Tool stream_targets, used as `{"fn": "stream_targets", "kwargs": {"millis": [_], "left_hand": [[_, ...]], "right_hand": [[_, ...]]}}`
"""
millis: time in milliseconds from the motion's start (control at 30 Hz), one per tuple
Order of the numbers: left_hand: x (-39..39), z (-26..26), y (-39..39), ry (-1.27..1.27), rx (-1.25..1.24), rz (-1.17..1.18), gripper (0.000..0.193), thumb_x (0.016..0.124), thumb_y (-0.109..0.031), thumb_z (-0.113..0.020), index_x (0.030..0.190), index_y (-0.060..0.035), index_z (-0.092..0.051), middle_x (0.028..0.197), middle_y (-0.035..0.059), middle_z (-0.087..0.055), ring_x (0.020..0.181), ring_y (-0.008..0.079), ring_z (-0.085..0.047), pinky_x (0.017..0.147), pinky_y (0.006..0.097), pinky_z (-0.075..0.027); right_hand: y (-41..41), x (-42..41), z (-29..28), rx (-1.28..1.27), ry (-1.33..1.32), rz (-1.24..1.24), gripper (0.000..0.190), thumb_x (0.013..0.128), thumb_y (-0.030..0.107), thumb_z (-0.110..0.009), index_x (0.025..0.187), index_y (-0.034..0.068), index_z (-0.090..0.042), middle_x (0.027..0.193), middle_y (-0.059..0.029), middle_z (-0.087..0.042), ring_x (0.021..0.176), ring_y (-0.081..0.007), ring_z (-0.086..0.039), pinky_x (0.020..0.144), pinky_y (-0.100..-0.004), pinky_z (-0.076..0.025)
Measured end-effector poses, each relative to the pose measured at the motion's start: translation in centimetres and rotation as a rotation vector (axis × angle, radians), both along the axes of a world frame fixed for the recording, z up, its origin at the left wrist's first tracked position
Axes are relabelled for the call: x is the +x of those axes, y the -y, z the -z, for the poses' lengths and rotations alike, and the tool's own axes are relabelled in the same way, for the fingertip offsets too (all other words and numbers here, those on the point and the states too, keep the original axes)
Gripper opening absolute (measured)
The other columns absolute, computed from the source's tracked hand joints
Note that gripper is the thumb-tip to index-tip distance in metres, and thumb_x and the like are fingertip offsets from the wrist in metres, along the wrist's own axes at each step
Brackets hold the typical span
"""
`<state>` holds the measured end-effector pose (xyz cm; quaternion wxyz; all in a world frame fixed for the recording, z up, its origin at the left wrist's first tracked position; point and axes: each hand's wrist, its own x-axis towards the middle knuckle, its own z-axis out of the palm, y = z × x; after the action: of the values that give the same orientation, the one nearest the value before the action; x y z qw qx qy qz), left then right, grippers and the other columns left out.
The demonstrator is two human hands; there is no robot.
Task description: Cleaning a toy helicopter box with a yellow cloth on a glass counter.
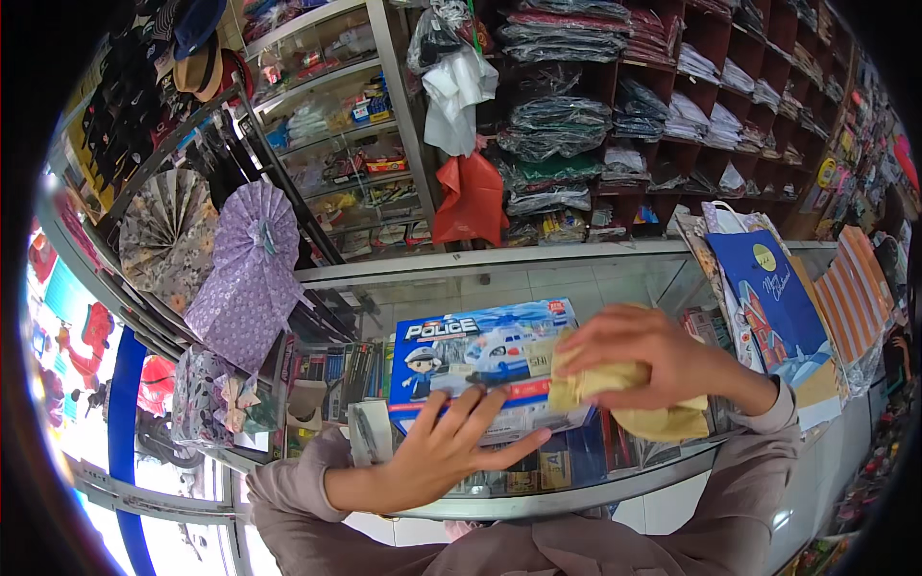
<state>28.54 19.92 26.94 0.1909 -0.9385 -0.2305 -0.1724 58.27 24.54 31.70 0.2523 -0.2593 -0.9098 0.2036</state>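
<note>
A boxed toy police helicopter [475, 353] lies on a glass display counter [504, 493] in front of me. My left hand [454, 446] rests with spread fingers on the near edge of the box, holding nothing. A crumpled yellow cloth [619, 381] is gripped in my right hand [634, 353], which presses it against the right end of the box. The right hand looks slightly blurred. Part of the box's right end is hidden by the cloth and the hand.
Gift bags [771, 309] stand on the counter at the right. Fan-shaped wrapped gifts [248, 273] and a floral wrapped box [198, 403] are at the left. Books and pens [346, 374] lie under the glass. Shelves of plastic-wrapped clothes [558, 119] rise behind the counter.
</note>
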Motion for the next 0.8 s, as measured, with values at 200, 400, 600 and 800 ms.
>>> {"fn": "stream_targets", "kwargs": {"millis": [200,400,600,800], "left_hand": [[-0.8,-4.7,-0.5,-0.005,-0.62,0.103,0.064,0.088,-0.035,-0.069,0.143,-0.0125,-0.045,0.132,0.0142,-0.051,0.12,0.0304,-0.05,0.097,0.0434,-0.039],[-3.0,-4.0,-6.6,0.192,-0.718,0.003,0.086,0.079,-0.051,-0.076,0.145,-0.0076,-0.04,0.142,0.0208,-0.041,0.129,0.0404,-0.042,0.107,0.0497,-0.034],[-3.2,-2.2,-7.4,0.082,-0.674,0.021,0.104,0.075,-0.057,-0.076,0.145,0.0056,-0.032,0.141,0.0284,-0.037,0.13,0.0446,-0.038,0.11,0.0523,-0.028],[-2.8,-2.0,-7.2,0.077,-0.634,-0.02,0.107,0.073,-0.06,-0.076,0.144,0.0069,-0.033,0.139,0.0254,-0.039,0.127,0.0419,-0.039,0.107,0.0502,-0.029]], "right_hand": [[2.0,0.6,0.9,-0.022,0.253,-0.011,0.045,0.074,0.033,-0.076,0.116,0.02,-0.07,0.126,-0.0001,-0.062,0.105,-0.024,-0.057,0.085,-0.0388,-0.052],[1.9,0.5,0.1,-0.064,0.258,-0.043,0.044,0.075,0.031,-0.075,0.117,0.018,-0.071,0.126,-0.0021,-0.063,0.104,-0.0238,-0.056,0.087,-0.0382,-0.05],[1.9,0.6,0.2,-0.021,0.245,-0.07,0.041,0.077,0.027,-0.073,0.116,0.017,-0.07,0.125,-0.0035,-0.063,0.103,-0.0259,-0.056,0.088,-0.0385,-0.049],[2.2,-0.8,-0.5,0.051,0.28,-0.078,0.034,0.08,0.022,-0.072,0.113,0.013,-0.068,0.123,-0.004,-0.062,0.104,-0.0275,-0.055,0.09,-0.0384,-0.047]]}}
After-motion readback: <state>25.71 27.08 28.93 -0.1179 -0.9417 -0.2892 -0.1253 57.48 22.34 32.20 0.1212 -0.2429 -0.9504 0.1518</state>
